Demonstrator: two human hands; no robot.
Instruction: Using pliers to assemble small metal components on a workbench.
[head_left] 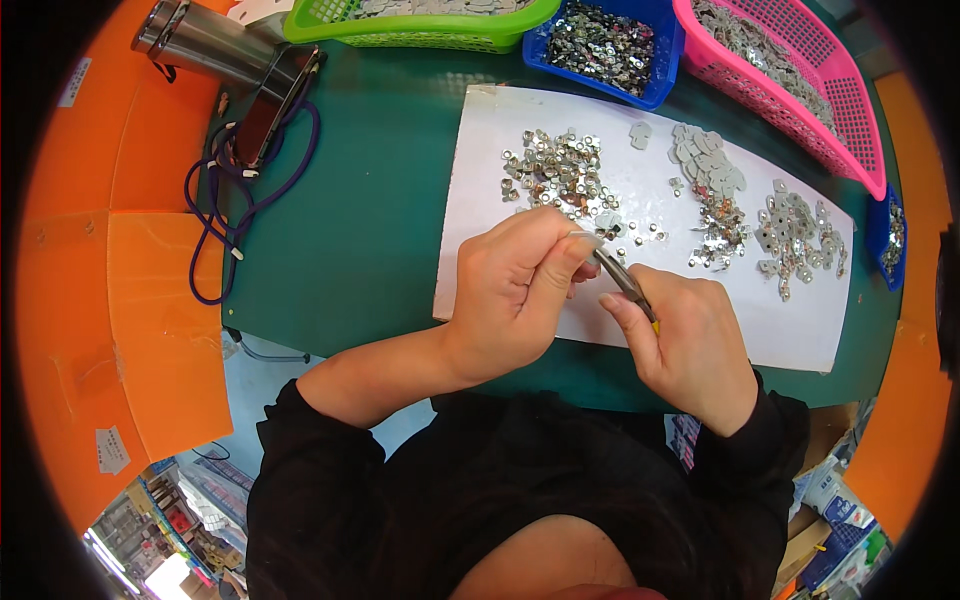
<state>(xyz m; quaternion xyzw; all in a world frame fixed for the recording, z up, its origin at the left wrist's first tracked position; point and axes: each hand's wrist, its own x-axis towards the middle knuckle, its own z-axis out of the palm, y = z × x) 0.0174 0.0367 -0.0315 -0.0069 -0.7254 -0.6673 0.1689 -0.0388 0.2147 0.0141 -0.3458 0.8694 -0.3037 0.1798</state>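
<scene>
Above the near part of a white board (475, 200), my left hand (515, 290) is closed, pinching a small flat pale piece (582, 236) between thumb and fingers. My right hand (695, 345) grips pliers (625, 282) with dark metal jaws and a bit of yellow on the handle. The jaw tips meet the piece at my left fingertips; whether they bite on it is hidden. Beyond my hands lies a heap of small shiny metal parts (560, 170). Flat grey pieces (705, 158) overlap farther right, above more shiny parts (720, 232). Another mixed pile (797, 235) is near the board's right edge.
Along the far edge of the green table (370, 200) stand a green basket (420, 35), a blue tray (640, 85) of metal bits and a pink basket (850, 110). A smaller blue tray (885, 235) sits far right. At left are a steel flask (215, 45) and purple cord (300, 160).
</scene>
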